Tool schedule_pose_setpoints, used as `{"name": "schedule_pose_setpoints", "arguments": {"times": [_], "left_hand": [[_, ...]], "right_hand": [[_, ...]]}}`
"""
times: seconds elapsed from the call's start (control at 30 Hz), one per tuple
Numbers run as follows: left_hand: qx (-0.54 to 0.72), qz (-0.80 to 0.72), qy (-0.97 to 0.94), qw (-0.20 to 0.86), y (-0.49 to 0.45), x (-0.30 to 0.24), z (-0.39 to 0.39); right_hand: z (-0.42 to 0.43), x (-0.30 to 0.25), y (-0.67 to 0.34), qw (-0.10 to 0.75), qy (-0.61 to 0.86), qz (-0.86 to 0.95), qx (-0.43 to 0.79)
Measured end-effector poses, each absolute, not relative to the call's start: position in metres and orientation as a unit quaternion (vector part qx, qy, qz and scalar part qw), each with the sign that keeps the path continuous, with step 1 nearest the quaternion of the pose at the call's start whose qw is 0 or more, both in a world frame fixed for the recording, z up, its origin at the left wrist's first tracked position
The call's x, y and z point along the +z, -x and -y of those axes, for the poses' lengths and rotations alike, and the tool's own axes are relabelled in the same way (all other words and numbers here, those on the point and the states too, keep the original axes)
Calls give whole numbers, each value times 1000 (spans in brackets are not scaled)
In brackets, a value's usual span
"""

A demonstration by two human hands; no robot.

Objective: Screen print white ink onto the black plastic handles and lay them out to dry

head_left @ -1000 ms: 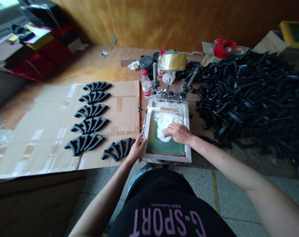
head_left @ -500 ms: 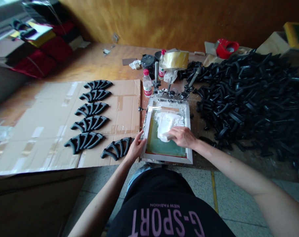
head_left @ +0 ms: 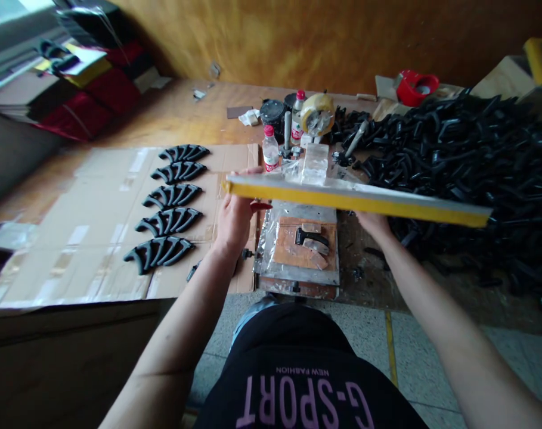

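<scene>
My left hand (head_left: 235, 215) grips the left end of a screen printing frame (head_left: 360, 199), which is lifted and seen edge-on with a yellow front edge. Behind that frame, my right hand (head_left: 372, 223) is mostly covered, and its fingers are hidden. Below, a black curved plastic part (head_left: 313, 239) lies on a reddish-brown board (head_left: 285, 247) fixed to a metal base plate (head_left: 268, 273). The white cloth is out of sight.
Rows of black curved parts (head_left: 158, 255) lie on flattened cardboard (head_left: 92, 238) at left. A large heap of black parts (head_left: 458, 161) covers the right side. Behind the frame stand plastic bottles (head_left: 270, 149), a tape roll (head_left: 318, 113) and clamp posts (head_left: 287, 131).
The screen frame has swung up from lying flat, uncovering the board and black part beneath. My left hand has risen with it; my right hand has gone from the cloth to behind the frame.
</scene>
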State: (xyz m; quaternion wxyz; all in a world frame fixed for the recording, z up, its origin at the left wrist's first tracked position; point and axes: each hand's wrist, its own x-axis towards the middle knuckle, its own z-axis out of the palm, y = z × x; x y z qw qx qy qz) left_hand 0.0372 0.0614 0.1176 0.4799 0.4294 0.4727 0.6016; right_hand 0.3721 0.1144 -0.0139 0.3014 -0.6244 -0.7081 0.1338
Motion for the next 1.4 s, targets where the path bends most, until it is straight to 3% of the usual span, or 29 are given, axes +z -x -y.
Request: {"name": "schedule_pose_setpoints", "arguments": {"times": [0.17,0.23,0.33,0.4,0.5,0.57,0.7,0.8,0.9,1.03,1.1,1.27,1.4], "left_hand": [[623,-462,-374,508,-54,105,-66],[557,-494,-336,577,-66,77,-41],[384,-521,-265,715,-87,31,6],[375,-529,-207,733,-91,9,30],[430,-575,-159,678,-67,-10,46],[446,-639,-171,603,-28,-20,52],[400,-797,-161,422,65,-52,80],[275,-876,-158,364,107,-78,103],[183,-890,-192,372,121,-96,106],[140,-888,-221,377,126,-102,90],[125,-885,-236,382,130,-99,84],[101,-910,-233,328,129,-91,91],[133,-924,-337,122,103,-98,107]], "right_hand": [[-57,-53,-304,111,591,791,115],[-45,-46,-279,66,614,779,110],[-24,-23,-244,81,631,759,139],[-10,-11,-227,130,557,802,173],[-1,-7,-237,185,431,849,242],[-6,-17,-278,185,477,825,240],[-23,-60,-400,22,684,722,100],[-27,-88,-458,-51,700,707,90],[-30,-82,-459,18,713,695,91],[-44,-45,-398,255,687,657,176],[-50,-36,-360,331,613,676,240],[-50,-53,-301,274,487,799,222],[-46,-56,-289,236,480,838,108]]}}
